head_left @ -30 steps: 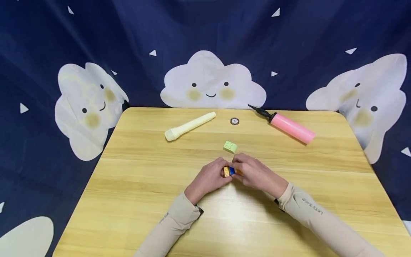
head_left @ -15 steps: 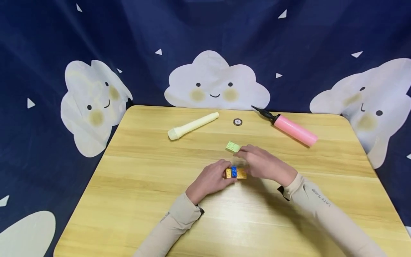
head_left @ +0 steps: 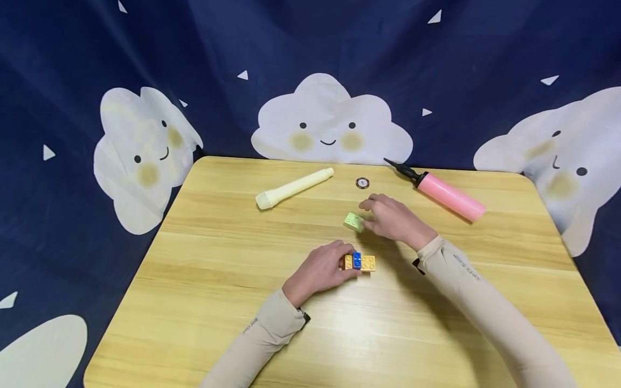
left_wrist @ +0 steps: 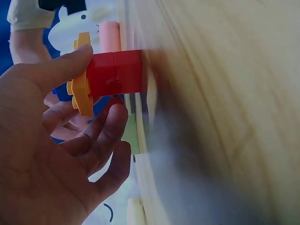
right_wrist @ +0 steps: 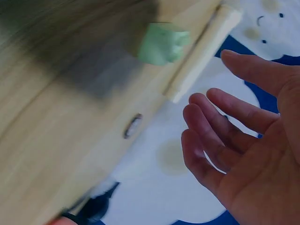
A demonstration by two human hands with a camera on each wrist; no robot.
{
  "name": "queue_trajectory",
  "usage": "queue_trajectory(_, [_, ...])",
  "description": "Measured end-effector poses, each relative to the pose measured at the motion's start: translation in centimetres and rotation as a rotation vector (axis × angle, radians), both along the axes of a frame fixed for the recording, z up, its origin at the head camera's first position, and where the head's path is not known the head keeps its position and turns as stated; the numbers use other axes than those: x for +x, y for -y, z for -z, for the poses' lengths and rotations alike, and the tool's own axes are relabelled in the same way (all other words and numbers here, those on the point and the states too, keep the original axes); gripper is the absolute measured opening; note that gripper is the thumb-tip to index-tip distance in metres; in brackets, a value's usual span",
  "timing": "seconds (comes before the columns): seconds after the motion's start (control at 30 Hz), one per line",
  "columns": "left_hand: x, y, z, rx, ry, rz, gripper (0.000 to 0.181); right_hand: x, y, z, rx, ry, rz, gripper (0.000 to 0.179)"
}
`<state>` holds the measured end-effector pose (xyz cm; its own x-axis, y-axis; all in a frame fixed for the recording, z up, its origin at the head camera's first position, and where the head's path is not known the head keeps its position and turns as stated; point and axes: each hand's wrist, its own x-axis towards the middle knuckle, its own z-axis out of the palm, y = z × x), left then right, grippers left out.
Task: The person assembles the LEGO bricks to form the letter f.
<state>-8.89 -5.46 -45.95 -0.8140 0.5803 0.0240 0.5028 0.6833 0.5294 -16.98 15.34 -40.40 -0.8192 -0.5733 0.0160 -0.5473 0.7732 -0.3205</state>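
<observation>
My left hand (head_left: 322,269) holds a small stack of toy building bricks, thumb on one side and fingers on the other. On top is a blue brick (head_left: 357,261), fixed across a yellow brick (head_left: 370,263). Below these, the left wrist view shows two red bricks (left_wrist: 115,72) side by side, their underside close to the table. Farther back, my right hand (head_left: 395,218) hovers with spread, loosely bent fingers beside a light green brick (head_left: 353,221). In the right wrist view, a gap shows between that hand's fingers and the green brick (right_wrist: 161,44).
Behind the green brick lies a round dark-rimmed chip (head_left: 362,183). A pale yellow microphone-shaped stick (head_left: 295,188) lies at the back left, and a pink hand pump (head_left: 450,196) with black nozzle at the back right. A dark blue cloud-print curtain (head_left: 330,43) hangs behind the wooden table (head_left: 204,302).
My right hand has left the brick stack and moved back to the green brick, its fingers spreading. The left hand keeps hold of the stack, whose yellow end now shows fully.
</observation>
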Motion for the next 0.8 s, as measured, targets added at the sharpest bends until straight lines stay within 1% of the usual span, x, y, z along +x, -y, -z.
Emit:
queue_trajectory(0.2, [-0.1, -0.1, -0.1, -0.024, -0.008, -0.004, 0.043, -1.4, 0.4, 2.1, -0.009, 0.047, 0.03, 0.05])
queue_trajectory(0.37, [-0.1, -0.1, -0.2, -0.035, -0.015, -0.001, 0.043, -1.8, 1.0, 3.4, 0.008, 0.072, 0.066, 0.047])
queue_trajectory(0.53, [-0.1, -0.1, -0.3, -0.03, -0.019, 0.005, 0.041, -1.9, 1.5, 4.0, 0.012, 0.071, 0.086, 0.04])
queue_trajectory(0.8, [-0.1, 0.0, -0.3, -0.028, -0.025, 0.004, 0.04, -1.9, 1.9, 4.4, 0.011, 0.052, 0.089, 0.036])
